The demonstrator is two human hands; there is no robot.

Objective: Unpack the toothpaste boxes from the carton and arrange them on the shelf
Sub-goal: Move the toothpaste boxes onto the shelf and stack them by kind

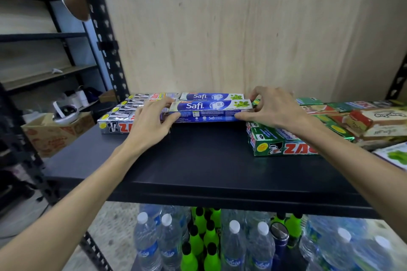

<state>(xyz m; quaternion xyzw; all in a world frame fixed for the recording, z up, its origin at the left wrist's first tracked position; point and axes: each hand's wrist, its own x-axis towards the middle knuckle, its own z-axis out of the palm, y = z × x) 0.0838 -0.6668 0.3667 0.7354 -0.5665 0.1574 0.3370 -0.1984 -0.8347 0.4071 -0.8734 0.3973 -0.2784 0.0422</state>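
A blue and white Safi toothpaste box (211, 110) lies lengthwise on the dark shelf (198, 160), in front of a second Safi box (212, 96) at the back. My left hand (152, 121) grips the front box's left end, thumb on its front face. My right hand (275, 108) pinches its right end, thumb low and fingers on top. Silver and black Zact boxes (119, 116) lie in a row to the left, touching the Safi boxes. No carton of toothpaste shows near my hands.
Green Zact boxes (284, 141) and other packets (374, 123) crowd the shelf's right side. Water bottles (233, 246) and green bottles (204, 233) stand on the level below. A cardboard box (55, 134) sits at the left beyond the rack post (103, 35).
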